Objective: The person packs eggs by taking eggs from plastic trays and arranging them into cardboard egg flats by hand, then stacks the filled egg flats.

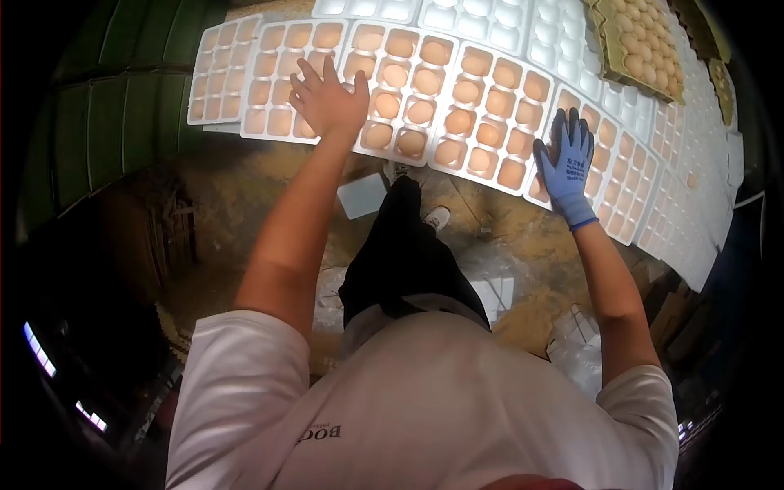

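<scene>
- White trays [443, 96] line the near edge in a curving row, with brown eggs [458, 122] sitting in their square cells directly in front of the person.
- The bare left hand [331, 102] is spread wide, palm down, above the second and third trays from the left; nothing shows in its grasp, and whether it presses on eggs or rim cannot be told.
- The right hand [565, 163], in a blue glove with dark fingers, lies fairly flat with fingers extended over a tray right of centre; it seems to hold nothing, though what lies beneath its palm is hidden.
- As for progress, the two middle trays of the near row look complete: every cell in plain view carries an egg.
- Behind them, the back trays [490, 20] show rounded white cups and no brown eggs, so they appear unfilled.
- At the upper right, a yellowish carton [606, 41] stands packed with more eggs, seemingly a remaining supply.
- Towards the far right, the pale cells are too small to judge.
</scene>
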Action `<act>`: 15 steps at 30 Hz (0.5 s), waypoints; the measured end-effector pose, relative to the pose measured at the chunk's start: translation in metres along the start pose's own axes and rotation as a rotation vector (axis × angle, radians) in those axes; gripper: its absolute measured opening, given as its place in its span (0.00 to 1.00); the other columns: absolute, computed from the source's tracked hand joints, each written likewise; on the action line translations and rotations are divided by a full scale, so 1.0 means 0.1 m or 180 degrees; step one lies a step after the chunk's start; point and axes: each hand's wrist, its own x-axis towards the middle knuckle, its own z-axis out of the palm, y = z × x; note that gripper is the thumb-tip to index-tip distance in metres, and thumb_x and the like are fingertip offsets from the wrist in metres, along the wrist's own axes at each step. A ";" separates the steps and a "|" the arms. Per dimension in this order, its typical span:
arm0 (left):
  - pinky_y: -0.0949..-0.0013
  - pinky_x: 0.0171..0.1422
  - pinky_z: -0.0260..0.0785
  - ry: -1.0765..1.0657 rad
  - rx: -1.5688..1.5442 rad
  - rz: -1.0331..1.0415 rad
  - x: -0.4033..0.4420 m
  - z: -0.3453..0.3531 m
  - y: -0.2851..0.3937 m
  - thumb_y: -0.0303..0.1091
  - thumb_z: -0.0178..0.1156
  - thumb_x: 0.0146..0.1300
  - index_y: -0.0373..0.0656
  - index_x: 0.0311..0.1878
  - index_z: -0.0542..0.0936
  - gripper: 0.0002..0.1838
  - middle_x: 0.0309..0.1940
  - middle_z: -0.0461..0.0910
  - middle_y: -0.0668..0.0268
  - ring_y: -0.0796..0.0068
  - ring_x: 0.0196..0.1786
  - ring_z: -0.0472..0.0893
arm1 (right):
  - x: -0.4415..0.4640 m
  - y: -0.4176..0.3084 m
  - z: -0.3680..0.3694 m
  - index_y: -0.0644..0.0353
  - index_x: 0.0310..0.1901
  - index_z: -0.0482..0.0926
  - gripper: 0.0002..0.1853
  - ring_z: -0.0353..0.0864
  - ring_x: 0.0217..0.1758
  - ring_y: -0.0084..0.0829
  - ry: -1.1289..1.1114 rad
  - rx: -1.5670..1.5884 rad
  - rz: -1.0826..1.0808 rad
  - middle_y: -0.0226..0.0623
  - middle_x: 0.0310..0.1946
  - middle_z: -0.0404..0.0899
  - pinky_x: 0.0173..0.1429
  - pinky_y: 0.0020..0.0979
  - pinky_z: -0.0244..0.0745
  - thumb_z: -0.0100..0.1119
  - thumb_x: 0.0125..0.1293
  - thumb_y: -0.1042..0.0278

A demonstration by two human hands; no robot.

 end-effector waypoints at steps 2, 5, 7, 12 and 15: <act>0.38 0.84 0.42 -0.0050 0.0042 0.0036 0.02 0.01 0.01 0.64 0.57 0.67 0.50 0.77 0.73 0.41 0.83 0.55 0.43 0.34 0.82 0.54 | 0.00 0.03 0.05 0.55 0.80 0.63 0.42 0.57 0.82 0.60 0.0057 -0.0098 0.0026 0.50 0.81 0.59 0.85 0.57 0.47 0.64 0.70 0.45; 0.39 0.85 0.40 -0.0127 -0.0010 0.0070 -0.03 0.03 -0.05 0.64 0.56 0.67 0.48 0.78 0.71 0.42 0.83 0.53 0.41 0.33 0.83 0.52 | -0.02 0.04 0.07 0.53 0.79 0.66 0.41 0.59 0.81 0.59 0.0188 0.0062 0.0025 0.48 0.80 0.62 0.84 0.57 0.48 0.64 0.70 0.43; 0.39 0.85 0.39 -0.0145 -0.0073 0.0063 0.00 0.02 -0.03 0.63 0.55 0.67 0.47 0.79 0.70 0.42 0.83 0.53 0.41 0.33 0.83 0.51 | -0.03 0.09 0.14 0.52 0.79 0.67 0.40 0.60 0.81 0.57 0.0283 0.0030 -0.0011 0.45 0.80 0.63 0.83 0.57 0.50 0.63 0.70 0.44; 0.40 0.86 0.37 -0.0371 -0.0061 -0.0015 0.01 0.01 -0.03 0.61 0.55 0.68 0.46 0.80 0.67 0.42 0.84 0.49 0.41 0.34 0.85 0.46 | -0.02 0.08 0.13 0.50 0.80 0.66 0.40 0.59 0.82 0.55 0.0204 -0.0022 0.0012 0.43 0.81 0.62 0.84 0.55 0.50 0.64 0.70 0.44; 0.40 0.86 0.37 -0.0513 -0.0001 -0.0058 0.02 -0.06 0.02 0.59 0.55 0.69 0.46 0.80 0.66 0.42 0.85 0.47 0.41 0.34 0.85 0.46 | -0.01 0.12 0.14 0.51 0.80 0.65 0.41 0.59 0.83 0.54 0.0196 0.0002 0.0047 0.41 0.82 0.62 0.85 0.54 0.50 0.65 0.69 0.45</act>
